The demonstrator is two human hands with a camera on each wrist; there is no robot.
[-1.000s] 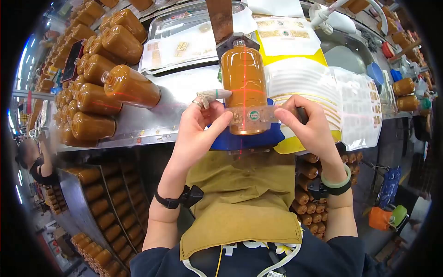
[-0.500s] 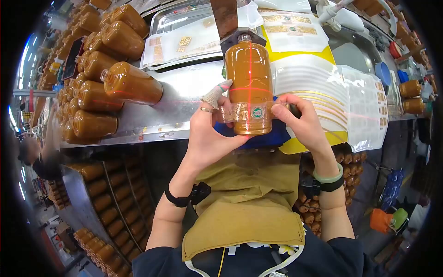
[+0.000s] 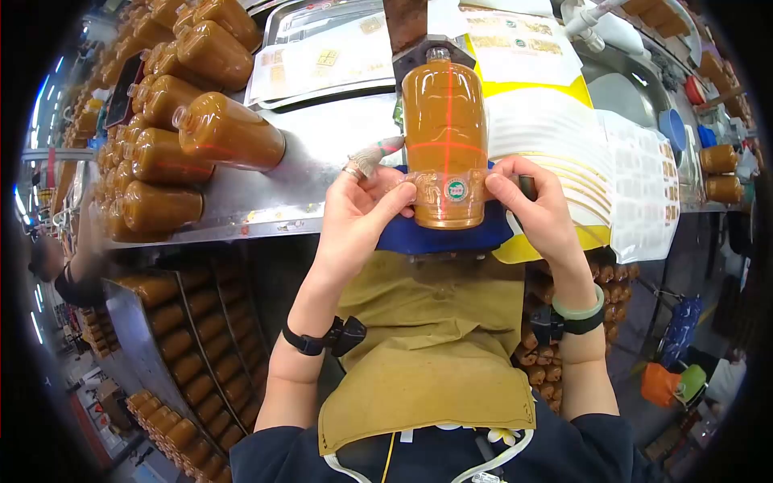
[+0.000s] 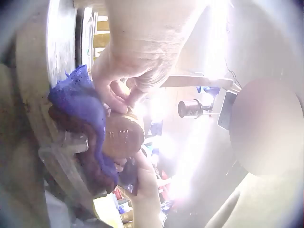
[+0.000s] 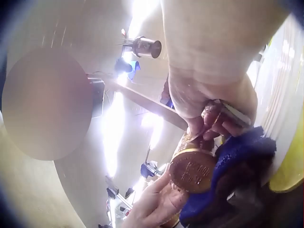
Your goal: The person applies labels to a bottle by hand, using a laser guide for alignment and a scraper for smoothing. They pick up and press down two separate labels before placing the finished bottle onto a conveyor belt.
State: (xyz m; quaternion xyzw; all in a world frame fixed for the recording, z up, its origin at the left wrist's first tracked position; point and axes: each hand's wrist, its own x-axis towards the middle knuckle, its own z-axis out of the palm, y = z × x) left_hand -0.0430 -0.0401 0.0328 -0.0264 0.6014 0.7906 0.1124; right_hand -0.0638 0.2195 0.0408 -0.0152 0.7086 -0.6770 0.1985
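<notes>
A bottle of brown liquid lies on a blue cloth, its neck at a dark metal holder. Across its lower part runs a clear label strip with a green round mark. My left hand, with a finger cover on one finger, pinches the strip's left end. At the right end, my right hand pinches the strip between thumb and finger, a small dark object tucked in its fingers. In the right wrist view the bottle's base faces the camera, beside the blue cloth.
Many filled bottles are stacked on the left of the metal table. Trays with label sheets lie behind. To the right are curved strips on a yellow board, another label sheet and a sink.
Since half a second ago, my left thumb has moved up from the bottle's base to the strip's left end. The strip, held in front of the bottle a second ago, now lies against it.
</notes>
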